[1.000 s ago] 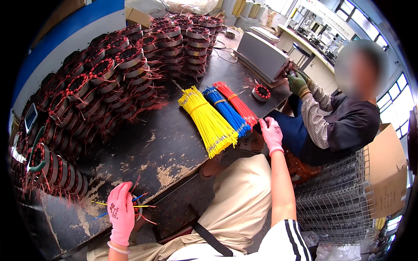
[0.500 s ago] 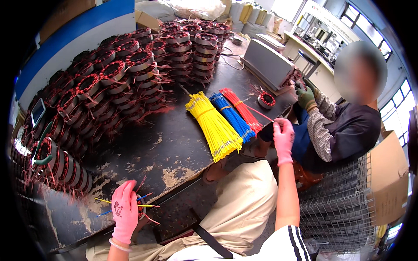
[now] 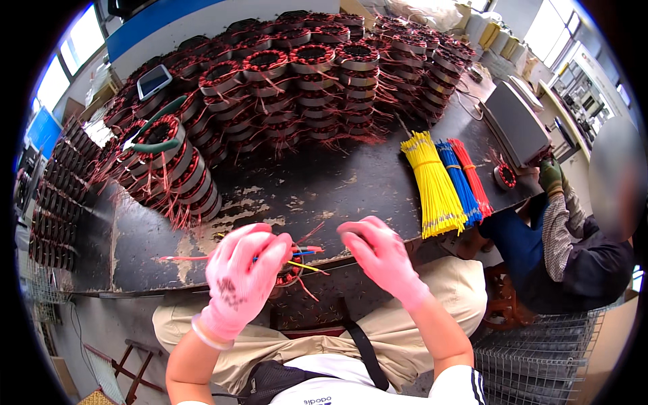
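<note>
My left hand point(image 3: 244, 277), in a pink glove, is closed over a stator point(image 3: 289, 275) at the table's front edge and covers much of it. Coloured sleeves stick out around that hand: a red sleeve point(image 3: 185, 258) to the left, a blue sleeve point(image 3: 305, 253) and a yellow sleeve point(image 3: 309, 268) to the right. How they attach to the stator is hidden by the glove. To the right of the stator, my right hand point(image 3: 383, 260), also pink-gloved, hovers with thumb and fingers curved and slightly apart, nothing visible between them.
Bundles of yellow point(image 3: 432, 185), blue point(image 3: 460, 179) and red sleeves point(image 3: 471, 177) lie on the dark worn table point(image 3: 324, 182). Stacked stators point(image 3: 314, 81) fill its back. A single stator point(image 3: 504, 177) and a grey box point(image 3: 516, 125) stand right, beside a co-worker point(image 3: 574, 236).
My right hand has come from the red bundle to beside my left hand. A red sleeve now runs through the left hand's grip. The view has swung left.
</note>
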Action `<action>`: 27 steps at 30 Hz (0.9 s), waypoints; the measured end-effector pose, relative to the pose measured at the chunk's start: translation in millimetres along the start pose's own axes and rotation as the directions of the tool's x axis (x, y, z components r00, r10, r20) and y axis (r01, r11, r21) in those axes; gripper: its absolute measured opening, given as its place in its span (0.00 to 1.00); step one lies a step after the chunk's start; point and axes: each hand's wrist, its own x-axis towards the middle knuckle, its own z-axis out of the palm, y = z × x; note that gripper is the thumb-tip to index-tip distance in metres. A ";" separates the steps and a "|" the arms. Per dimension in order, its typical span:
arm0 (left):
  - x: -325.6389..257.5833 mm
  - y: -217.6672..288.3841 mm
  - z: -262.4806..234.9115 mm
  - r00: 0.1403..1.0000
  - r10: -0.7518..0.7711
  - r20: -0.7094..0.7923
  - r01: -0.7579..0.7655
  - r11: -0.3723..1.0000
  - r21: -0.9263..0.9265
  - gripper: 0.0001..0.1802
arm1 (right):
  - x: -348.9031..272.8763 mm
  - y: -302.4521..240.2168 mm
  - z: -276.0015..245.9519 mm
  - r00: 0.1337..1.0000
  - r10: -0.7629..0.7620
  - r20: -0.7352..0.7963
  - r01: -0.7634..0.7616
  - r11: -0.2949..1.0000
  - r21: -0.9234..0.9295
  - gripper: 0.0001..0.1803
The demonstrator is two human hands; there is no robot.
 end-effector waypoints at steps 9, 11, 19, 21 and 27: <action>-44.4 -8.1 77.5 0.882 -0.440 0.170 0.470 0.852 -0.230 0.15 | 37.7 55.0 74.7 0.893 0.208 0.400 -0.371 0.843 0.389 0.15; -47.9 -8.3 81.3 0.858 -0.481 0.179 0.512 0.828 -0.231 0.14 | 33.2 50.0 78.5 0.913 0.218 0.344 -0.354 0.842 0.406 0.11; -53.2 -20.8 77.2 0.870 -0.373 0.323 0.456 0.858 -0.238 0.14 | 3.1 29.4 61.7 0.997 -0.071 -0.022 0.072 0.996 0.051 0.08; -47.8 -21.8 74.2 0.870 -0.325 0.371 0.427 0.873 -0.236 0.12 | 0.2 31.7 59.0 0.990 -0.125 -0.065 0.123 0.992 -0.037 0.09; -35.9 -22.5 67.4 0.865 -0.248 0.437 0.374 0.899 -0.229 0.09 | 11.5 23.3 49.6 0.969 -0.243 -0.053 0.241 0.969 -0.047 0.08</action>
